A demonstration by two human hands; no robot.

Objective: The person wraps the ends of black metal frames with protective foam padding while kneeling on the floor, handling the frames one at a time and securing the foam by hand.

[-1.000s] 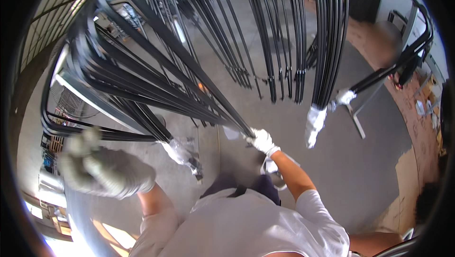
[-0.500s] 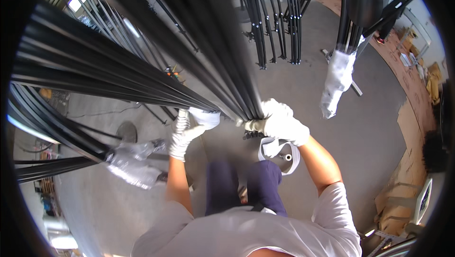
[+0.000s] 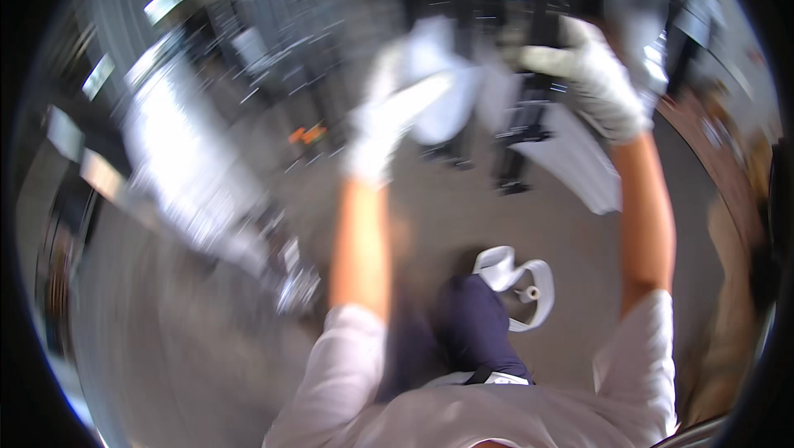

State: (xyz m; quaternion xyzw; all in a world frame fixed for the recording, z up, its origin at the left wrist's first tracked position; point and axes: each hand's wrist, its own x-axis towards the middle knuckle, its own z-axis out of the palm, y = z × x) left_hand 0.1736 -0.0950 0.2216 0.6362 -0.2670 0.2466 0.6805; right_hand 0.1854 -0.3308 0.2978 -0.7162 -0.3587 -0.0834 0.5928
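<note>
My left hand (image 3: pixel 379 130), in a white glove, is raised in front of me and blurred. Its thumb presses along a white sheet (image 3: pixel 447 109), which lies against the lower part of some black bars. To the right, my gloved right hand (image 3: pixel 600 84) is closed round a bundle of upright black bars (image 3: pixel 543 26), thumb across the front. The lower bar ends (image 3: pixel 513 179) show beneath the hands. A white strip (image 3: pixel 571 159) runs from the bars behind my right wrist. Motion smears the upper bars.
On the floor by my knee lies a loop of white strip (image 3: pixel 542 299) with a small roll (image 3: pixel 529 293). A bundle in clear plastic wrap (image 3: pixel 194 150) slants at the left. Blurred black bars stand at the back; a person (image 3: pixel 699 14) is at the far right.
Both hands have risen and moved away from me, with the right hand farther right. The view has swung, and the wrapped bundle at left looks larger. More white sheet shows between the hands.
</note>
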